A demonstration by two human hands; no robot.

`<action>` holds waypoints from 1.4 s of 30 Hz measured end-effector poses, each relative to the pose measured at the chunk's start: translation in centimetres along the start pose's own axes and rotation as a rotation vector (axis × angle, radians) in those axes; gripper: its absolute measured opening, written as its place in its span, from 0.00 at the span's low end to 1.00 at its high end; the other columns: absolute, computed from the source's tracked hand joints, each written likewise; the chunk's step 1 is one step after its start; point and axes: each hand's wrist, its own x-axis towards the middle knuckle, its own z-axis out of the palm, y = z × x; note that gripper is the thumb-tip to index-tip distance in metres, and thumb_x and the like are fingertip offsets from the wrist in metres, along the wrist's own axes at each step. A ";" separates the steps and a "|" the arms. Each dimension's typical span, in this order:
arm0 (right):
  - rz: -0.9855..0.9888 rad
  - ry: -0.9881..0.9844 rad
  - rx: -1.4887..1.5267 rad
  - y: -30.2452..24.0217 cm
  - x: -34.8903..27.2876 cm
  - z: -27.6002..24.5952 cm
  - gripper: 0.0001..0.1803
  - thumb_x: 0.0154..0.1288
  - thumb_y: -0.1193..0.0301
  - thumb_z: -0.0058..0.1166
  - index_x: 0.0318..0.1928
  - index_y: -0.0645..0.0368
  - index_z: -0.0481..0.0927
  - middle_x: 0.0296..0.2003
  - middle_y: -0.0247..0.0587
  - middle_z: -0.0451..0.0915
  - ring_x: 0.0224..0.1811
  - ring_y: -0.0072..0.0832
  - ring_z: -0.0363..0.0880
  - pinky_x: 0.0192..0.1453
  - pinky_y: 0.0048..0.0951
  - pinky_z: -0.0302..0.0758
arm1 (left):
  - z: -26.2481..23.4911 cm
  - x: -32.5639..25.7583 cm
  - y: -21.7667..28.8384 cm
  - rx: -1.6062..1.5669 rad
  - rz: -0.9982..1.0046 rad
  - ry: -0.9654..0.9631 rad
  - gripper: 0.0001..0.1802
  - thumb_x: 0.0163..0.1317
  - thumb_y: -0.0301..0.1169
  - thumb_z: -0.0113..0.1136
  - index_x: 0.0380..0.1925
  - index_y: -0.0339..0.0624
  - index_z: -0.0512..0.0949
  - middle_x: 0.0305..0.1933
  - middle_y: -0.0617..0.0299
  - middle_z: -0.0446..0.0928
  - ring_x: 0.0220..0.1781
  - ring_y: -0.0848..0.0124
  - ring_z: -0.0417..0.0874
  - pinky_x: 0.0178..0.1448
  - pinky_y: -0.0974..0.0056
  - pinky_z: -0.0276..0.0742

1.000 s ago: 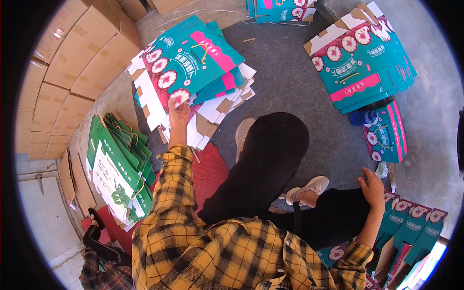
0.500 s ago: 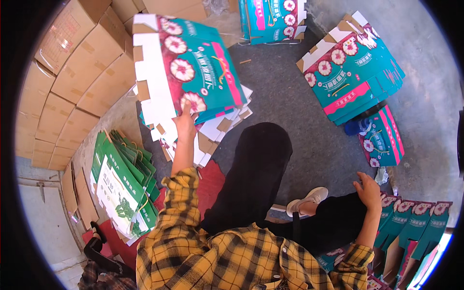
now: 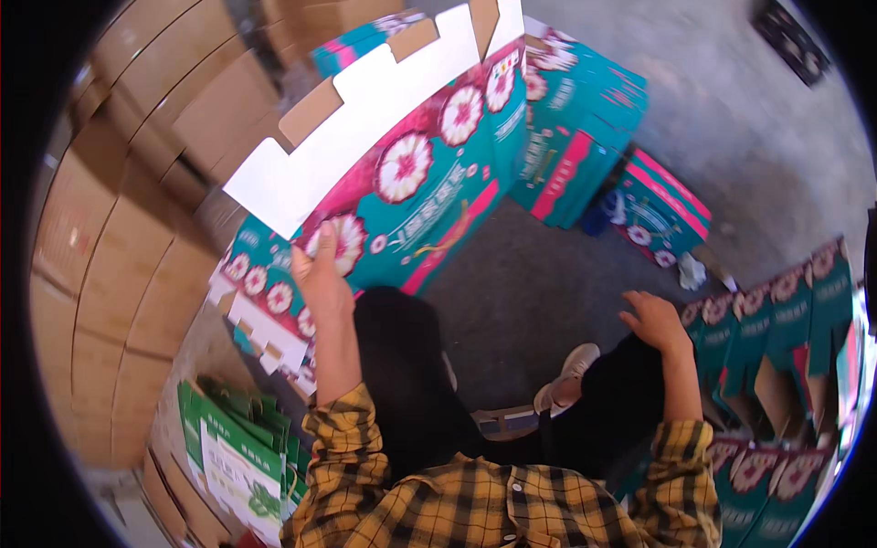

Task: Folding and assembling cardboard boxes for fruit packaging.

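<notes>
A teal and magenta carton blank (image 3: 448,205) printed with white flower-like slices is held up in front of me. It looks folded flat, with white and brown flaps along its upper edge. My left hand (image 3: 322,285) is closed on its lower left corner, thumb on the printed face. Just beneath that hand, more such cartons (image 3: 260,283) lie in a pile at my left knee. My right hand (image 3: 656,321) hovers by my right knee, fingers apart and nothing in them. Closest to it, on the right, stands a row of upright teal cartons (image 3: 781,320).
Beyond the held carton is another stack of teal cartons (image 3: 585,119). A smaller teal box (image 3: 664,215) and a crumpled white scrap (image 3: 692,271) lie right of it. Brown boxes (image 3: 128,265) are piled at the left, above green bags (image 3: 242,457). A black crate (image 3: 790,41) sits far right.
My left hand has lifted the carton off the left pile and swung it rightward, its flapped edge now turned away. The view has turned too. My right hand stays by the knee.
</notes>
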 end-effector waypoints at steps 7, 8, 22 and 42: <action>0.041 0.465 0.135 0.8 -0.1 -0.3 0.21 0.60 0.66 0.57 0.54 0.57 0.73 0.49 0.49 0.75 0.51 0.46 0.75 0.52 0.42 0.73 | 3.8 0.3 1.7 0.341 -0.047 -0.339 0.11 0.63 0.27 0.60 0.45 0.39 0.75 0.40 0.62 0.80 0.37 0.77 0.82 0.35 0.73 0.80; 0.031 0.606 0.176 0.4 0.2 -1.2 0.23 0.60 0.68 0.57 0.56 0.57 0.72 0.52 0.50 0.74 0.54 0.46 0.74 0.56 0.41 0.72 | 3.9 1.1 2.1 0.379 -0.059 -0.413 0.12 0.63 0.27 0.60 0.45 0.38 0.75 0.40 0.62 0.80 0.37 0.77 0.81 0.35 0.73 0.80; -0.008 0.608 0.192 1.9 -0.2 -4.4 0.28 0.54 0.64 0.62 0.56 0.57 0.73 0.45 0.46 0.78 0.53 0.44 0.73 0.56 0.40 0.70 | 2.8 4.9 -2.3 0.314 -0.317 -0.897 0.21 0.60 0.27 0.61 0.53 0.35 0.72 0.46 0.58 0.80 0.43 0.72 0.82 0.49 0.66 0.77; -0.079 -0.063 0.665 -2.1 4.4 1.8 0.15 0.59 0.62 0.52 0.39 0.58 0.83 0.33 0.54 0.81 0.37 0.49 0.80 0.42 0.42 0.75 | 8.9 -4.3 -10.8 1.005 0.167 -1.267 0.47 0.48 0.40 0.72 0.65 0.35 0.59 0.66 0.45 0.62 0.67 0.54 0.65 0.69 0.56 0.60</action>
